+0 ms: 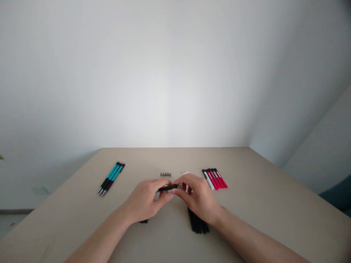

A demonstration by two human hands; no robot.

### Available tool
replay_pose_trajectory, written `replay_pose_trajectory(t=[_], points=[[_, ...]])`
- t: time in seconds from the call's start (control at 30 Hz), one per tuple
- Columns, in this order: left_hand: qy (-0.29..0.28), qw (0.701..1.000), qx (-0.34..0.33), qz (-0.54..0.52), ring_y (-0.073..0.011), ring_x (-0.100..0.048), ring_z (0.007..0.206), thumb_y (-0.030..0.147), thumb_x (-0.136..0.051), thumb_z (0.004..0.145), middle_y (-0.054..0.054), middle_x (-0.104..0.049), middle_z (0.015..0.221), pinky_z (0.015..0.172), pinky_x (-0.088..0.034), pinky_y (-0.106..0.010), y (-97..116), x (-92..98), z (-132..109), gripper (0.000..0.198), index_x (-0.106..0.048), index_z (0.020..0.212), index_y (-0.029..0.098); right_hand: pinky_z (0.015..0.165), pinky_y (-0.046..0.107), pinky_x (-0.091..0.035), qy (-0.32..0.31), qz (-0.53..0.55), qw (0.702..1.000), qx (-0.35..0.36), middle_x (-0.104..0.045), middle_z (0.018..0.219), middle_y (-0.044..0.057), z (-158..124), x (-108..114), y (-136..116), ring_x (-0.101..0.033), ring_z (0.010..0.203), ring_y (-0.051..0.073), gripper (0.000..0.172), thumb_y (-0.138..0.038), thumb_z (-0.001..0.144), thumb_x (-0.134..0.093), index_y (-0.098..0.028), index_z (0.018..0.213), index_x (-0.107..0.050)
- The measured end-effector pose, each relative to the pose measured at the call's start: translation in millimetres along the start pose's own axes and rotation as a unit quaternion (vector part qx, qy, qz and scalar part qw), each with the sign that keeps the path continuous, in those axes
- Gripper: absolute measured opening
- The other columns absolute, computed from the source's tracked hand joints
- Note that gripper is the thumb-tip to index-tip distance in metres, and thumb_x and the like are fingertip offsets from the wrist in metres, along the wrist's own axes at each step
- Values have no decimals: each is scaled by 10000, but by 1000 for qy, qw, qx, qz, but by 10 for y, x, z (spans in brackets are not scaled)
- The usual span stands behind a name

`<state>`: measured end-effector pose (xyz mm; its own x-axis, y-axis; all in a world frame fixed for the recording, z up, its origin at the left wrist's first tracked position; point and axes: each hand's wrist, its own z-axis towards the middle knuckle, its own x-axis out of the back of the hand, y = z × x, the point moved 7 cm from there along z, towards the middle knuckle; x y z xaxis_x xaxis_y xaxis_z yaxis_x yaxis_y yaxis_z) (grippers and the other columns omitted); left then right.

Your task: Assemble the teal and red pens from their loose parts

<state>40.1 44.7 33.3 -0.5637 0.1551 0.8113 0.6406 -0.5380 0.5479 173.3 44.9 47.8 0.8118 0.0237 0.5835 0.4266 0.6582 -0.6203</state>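
Head view: pen piece (168, 188), blue and black, is held above the table (164, 241), middle of scene. Left hand (149, 200) pinches it from the left; right hand (199, 197) has thumb and fingertips closed about its black right end. Left: three blue-and-black pens (112, 178), side by side, slanted. Just beyond hands: row of small metal cones (165, 174). Right: red barrels (218, 179) beside one white barrel (210, 180). Near side: black tubes (197, 223), partly hidden by right hand.
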Motion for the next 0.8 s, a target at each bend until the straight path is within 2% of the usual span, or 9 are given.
replay_pose_trajectory(t=[0.17, 0.27, 0.43, 0.6, 0.8], points=[[-2, 1000, -13, -3, -147, -569, 699, 360, -374, 954, 2, -627, 776, 623, -367, -220, 11, -3, -4, 258, -585, 937, 213, 609, 245, -451, 1, -3, 1000, -2, -660, 791, 18, -8, 7, -7, -562, 667, 133, 110, -215, 838, -626, -195, 946, -635], [-2, 1000, 5, 8, -147, -544, 648, 358, -363, 956, 8, -592, 705, 603, -358, -224, -31, 1, -4, 276, -572, 865, 202, 614, 249, -459, 9, -2, 1000, 3, -664, 835, 23, -19, 25, -22, -564, 678, 134, 172, -159, 831, -580, -199, 997, -604], [0, 1000, 12, 19, -146, -526, 636, 341, -367, 949, 9, -564, 674, 589, -351, -223, -56, 12, -4, 285, -544, 781, 194, 613, 255, -453, 12, -10, 1000, 24, -638, 786, 31, -20, 33, -47, -554, 669, 139, 119, -158, 865, -517, -198, 930, -608], [-2, 1000, -1, 8, -150, -551, 719, 302, -443, 911, 7, -610, 769, 629, -377, -221, -12, 15, -3, 172, -584, 904, 204, 618, 254, -442, 6, -19, 999, 32, -615, 754, 27, -20, 23, -45, -550, 677, 142, 124, -156, 868, -523, -193, 926, -626], [0, 1000, 0, -10, -133, -540, 704, 289, -477, 888, 20, -600, 777, 574, -370, -202, 21, 32, -2, 138, -567, 967, 220, 615, 249, -447, -1, -14, 999, 33, -624, 749, 25, -13, -1, -54, -552, 655, 133, 121, -145, 862, -526, -183, 914, -628]])
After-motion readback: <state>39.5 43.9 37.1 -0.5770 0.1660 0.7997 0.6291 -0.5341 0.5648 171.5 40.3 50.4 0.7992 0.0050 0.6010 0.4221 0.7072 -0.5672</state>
